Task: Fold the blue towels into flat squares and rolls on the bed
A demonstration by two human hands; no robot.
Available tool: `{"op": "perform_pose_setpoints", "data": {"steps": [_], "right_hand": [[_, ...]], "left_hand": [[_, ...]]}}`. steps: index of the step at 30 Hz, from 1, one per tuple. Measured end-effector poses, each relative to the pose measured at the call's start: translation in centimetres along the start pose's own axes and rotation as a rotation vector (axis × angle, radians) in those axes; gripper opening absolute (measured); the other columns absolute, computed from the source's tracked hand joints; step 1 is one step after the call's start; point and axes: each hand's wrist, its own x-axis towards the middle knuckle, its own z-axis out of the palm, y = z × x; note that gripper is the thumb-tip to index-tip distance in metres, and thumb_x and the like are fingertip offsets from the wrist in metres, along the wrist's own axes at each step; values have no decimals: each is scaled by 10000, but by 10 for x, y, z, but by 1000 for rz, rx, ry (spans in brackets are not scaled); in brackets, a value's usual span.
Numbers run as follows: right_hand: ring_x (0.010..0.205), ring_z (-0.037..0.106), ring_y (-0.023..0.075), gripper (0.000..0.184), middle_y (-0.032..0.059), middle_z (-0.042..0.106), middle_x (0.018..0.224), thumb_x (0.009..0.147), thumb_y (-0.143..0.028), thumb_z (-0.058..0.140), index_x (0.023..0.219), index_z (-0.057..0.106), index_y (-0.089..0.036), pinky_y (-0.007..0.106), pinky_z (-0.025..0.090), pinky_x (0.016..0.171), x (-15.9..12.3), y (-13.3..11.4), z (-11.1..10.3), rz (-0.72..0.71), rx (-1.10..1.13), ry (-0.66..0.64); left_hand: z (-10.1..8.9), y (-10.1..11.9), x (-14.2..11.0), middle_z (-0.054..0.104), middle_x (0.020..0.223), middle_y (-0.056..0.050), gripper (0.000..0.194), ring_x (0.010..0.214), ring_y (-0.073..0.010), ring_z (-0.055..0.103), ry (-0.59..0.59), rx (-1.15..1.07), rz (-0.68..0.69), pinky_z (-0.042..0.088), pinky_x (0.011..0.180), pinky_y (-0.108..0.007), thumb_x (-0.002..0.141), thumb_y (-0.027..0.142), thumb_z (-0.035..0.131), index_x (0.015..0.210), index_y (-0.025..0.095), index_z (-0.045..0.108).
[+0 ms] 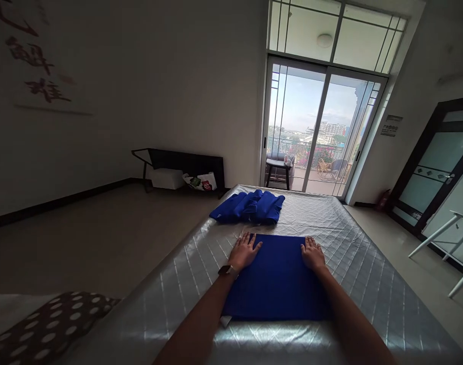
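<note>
A blue cloth [279, 284], folded into a flat rectangle, lies on the silvery quilted mattress [186, 284] in front of me. A small white tag pokes out at its near left corner. My left hand [245, 252] rests flat on the far left corner of the cloth, fingers stretched forward, a dark watch on the wrist. On the far right corner my right hand [313, 253] lies flat too, fingers extended. Beyond them sits a loose, crumpled pile of blue cloth [250, 207], apart from both hands.
A brown polka-dot fabric [52, 324] is at the lower left. Against the far wall stands a low black rack [186, 161] with a white box and a printed bag. Sliding glass doors [315, 126] open onto a balcony view; a white-legged stand [440, 238] is at the right.
</note>
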Motion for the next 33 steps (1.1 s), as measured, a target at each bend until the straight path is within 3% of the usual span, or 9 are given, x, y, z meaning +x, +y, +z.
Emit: {"op": "perform_pose_setpoints", "data": {"steps": [5,7,9,11,15,18,21,29,33], "right_hand": [[1540,167,168,586,112,254,1650,1051,-343,200,1588,254,-115,384,137,1228,-1,0,2,-5,29,16],[1540,170,173,584,113,260,1647,1048,-336,205,1587,259,-115,390,132,1229,-1,-1,2,-10,39,20],[1541,166,175,587,118,258,1646,1044,-327,216,1585,258,-103,391,127,1230,-1,-2,2,-14,50,23],[1542,159,176,595,127,255,1644,1040,-320,224,1582,255,-77,387,123,1232,-2,-2,2,-14,53,24],[1544,152,173,603,119,245,1645,1024,-285,250,1587,234,-70,370,113,1234,-2,1,4,-43,21,20],[1542,161,176,602,116,253,1643,1020,-284,262,1591,239,-94,369,130,1229,-1,3,6,-56,11,21],[1540,175,184,594,118,266,1641,1033,-318,243,1588,259,-106,389,139,1227,0,1,6,-39,14,32],[1540,170,175,597,120,252,1646,1032,-304,220,1586,247,-82,379,125,1228,-1,-3,1,-5,35,22],[1538,175,170,598,118,252,1645,1030,-290,213,1582,247,-62,370,127,1230,-4,-4,-5,-2,20,14]], "left_hand": [[3,-6,5,306,1625,-175,768,1521,-322,248,4,53,-13,200,1224,-556,996,604,122,1560,130,339],[0,2,8,308,1618,-198,776,1514,-338,263,26,75,-36,190,1224,-566,1000,588,99,1555,101,341],[-3,26,9,295,1619,-214,769,1514,-344,258,46,83,-9,193,1229,-554,1008,568,117,1545,69,348],[0,64,8,289,1626,-204,738,1522,-326,241,59,60,113,216,1236,-512,1017,545,157,1540,65,359],[26,142,1,391,1599,-132,626,1518,-269,271,46,-6,395,239,1239,-491,1036,485,188,1546,176,379],[42,162,-4,406,1588,-131,632,1508,-269,298,17,-32,419,257,1231,-500,1037,498,175,1550,186,373],[38,138,-6,384,1602,-118,651,1509,-272,294,-2,-43,350,264,1226,-499,1027,540,174,1543,207,392],[-8,0,-28,289,1631,-175,830,1533,-302,209,-31,35,-49,213,1240,-486,985,653,139,1555,84,335],[-12,-14,-33,253,1640,-180,872,1537,-301,189,-17,11,-98,211,1241,-485,973,672,112,1560,58,306]]}}
